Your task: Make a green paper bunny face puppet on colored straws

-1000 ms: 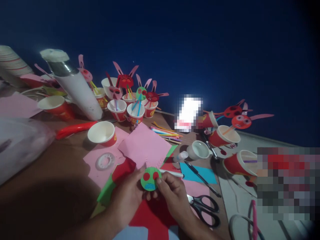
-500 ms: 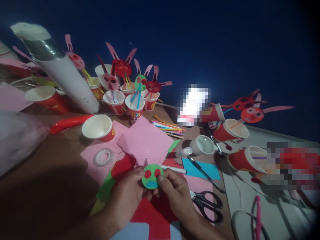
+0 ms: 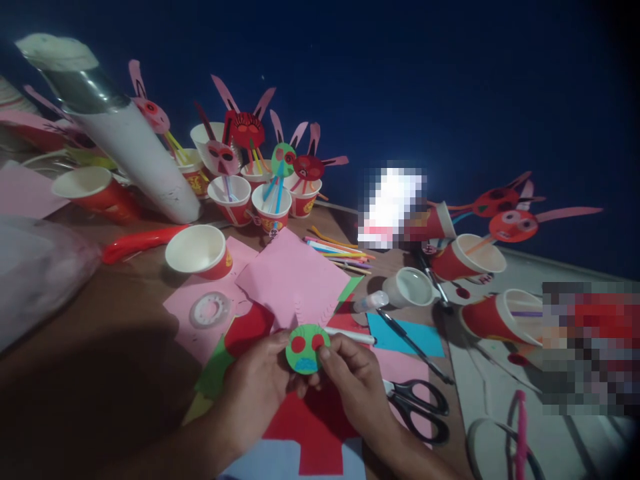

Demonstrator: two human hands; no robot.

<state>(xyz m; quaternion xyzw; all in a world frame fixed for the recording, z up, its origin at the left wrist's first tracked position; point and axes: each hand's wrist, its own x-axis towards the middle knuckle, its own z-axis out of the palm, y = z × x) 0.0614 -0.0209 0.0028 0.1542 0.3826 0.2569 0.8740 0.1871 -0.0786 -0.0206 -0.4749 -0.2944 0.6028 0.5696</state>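
Observation:
A round green paper face (image 3: 306,353) with red eyes and a blue mouth is held between both hands, low in the middle of the head view. My left hand (image 3: 260,383) grips its left edge. On the right edge, the thumb and curled fingers of my right hand (image 3: 356,377) pinch it. Red paper (image 3: 320,433) lies beneath the hands, and a pink sheet (image 3: 293,273) is just beyond them. Black-handled scissors (image 3: 420,407) rest beside my right hand, with a white pen (image 3: 350,335) near its fingers.
Paper cups (image 3: 273,207) holding rabbit-like paper faces stand at the back. A leaning bottle (image 3: 135,153) is at the back left. A tape roll (image 3: 210,310), a small white cup (image 3: 409,288) and a black pen (image 3: 413,343) lie around the paper. A plastic bag (image 3: 40,280) sits left.
The view has shifted slightly, so most things appear a little farther right. Both hands keep their hold on the green face.

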